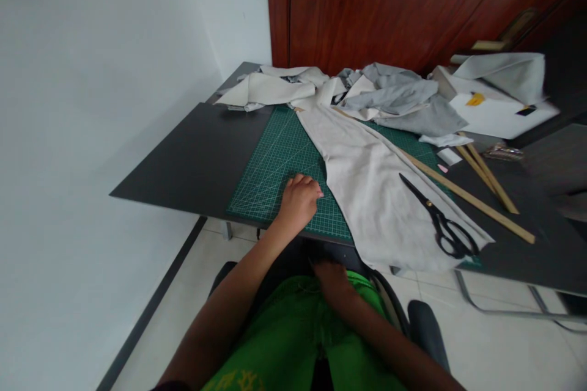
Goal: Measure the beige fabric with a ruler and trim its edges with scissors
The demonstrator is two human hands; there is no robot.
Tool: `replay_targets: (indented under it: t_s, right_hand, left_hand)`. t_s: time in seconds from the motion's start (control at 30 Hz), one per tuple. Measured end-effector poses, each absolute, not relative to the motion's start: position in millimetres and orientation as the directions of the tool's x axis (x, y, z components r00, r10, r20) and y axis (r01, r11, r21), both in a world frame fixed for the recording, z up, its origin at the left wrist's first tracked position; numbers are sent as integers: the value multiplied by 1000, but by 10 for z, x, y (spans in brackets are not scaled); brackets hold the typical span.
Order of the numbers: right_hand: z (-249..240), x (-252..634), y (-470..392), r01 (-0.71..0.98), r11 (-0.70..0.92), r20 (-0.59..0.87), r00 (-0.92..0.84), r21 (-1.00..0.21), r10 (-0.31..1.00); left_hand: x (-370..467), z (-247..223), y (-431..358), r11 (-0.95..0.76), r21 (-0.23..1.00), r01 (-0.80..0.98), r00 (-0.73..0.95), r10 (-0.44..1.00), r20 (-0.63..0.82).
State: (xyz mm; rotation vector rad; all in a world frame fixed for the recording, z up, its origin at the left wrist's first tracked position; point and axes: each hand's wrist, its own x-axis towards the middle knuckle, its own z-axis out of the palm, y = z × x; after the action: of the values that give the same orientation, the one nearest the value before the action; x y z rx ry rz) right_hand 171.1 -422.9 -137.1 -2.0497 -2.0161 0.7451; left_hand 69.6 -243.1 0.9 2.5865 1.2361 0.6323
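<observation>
My left hand (300, 200) rests on the green cutting mat (261, 183) near the table's front edge, its fingers curled in and nothing visible in them. To its right, a length of pale grey cloth (367, 189) stretches from the back of the mat over the front edge. Black-handled scissors (443, 220) lie on the cloth, blades pointing away to the left. My right hand (332, 278) is low in front of the lap, below the table edge. Shadow and blur hide its fingers, so I cannot tell what it touches.
Heaps of grey and cream fabric (403, 95) cover the table's back. A white box (499, 110) with cloth on it stands at right. Wooden strips (486, 174) and a long wooden ruler (472, 198) lie on the dark tabletop (192, 159). A wall (114, 73) borders the left.
</observation>
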Motion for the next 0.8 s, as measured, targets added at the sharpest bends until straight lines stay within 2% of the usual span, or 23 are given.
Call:
replay_targets:
  t_s: [0.13, 0.23, 0.43, 0.53, 0.67, 0.8]
  right_hand:
    - [-1377, 1925, -4298, 911, -106, -235, 10, -398, 972]
    - [-1386, 2246, -4369, 906, -144, -154, 89, -398, 984]
    - [-1607, 2673, -4488, 845, -149, -11, 167, -513, 986]
    - [-1730, 2641, -4443, 809, -134, 33, 186, -572, 982]
    - [-1672, 2490, -4329, 762, -84, 131, 217, -643, 967]
    - [-1306, 2194, -4362, 697, 66, 262, 179, -714, 948]
  left_hand:
    - [698, -2, -2461, -627, 329, 706, 556, 779, 289]
    - [688, -12, -2410, -602, 419, 680, 529, 798, 288]
    - [644, -77, -2287, -511, 695, 506, 383, 855, 350]
    - [612, -93, -2268, -471, 783, 405, 321, 876, 361]
    - [574, -56, -2290, -462, 824, 328, 330, 873, 359]
    - [580, -24, -2443, -542, 799, 262, 469, 795, 385]
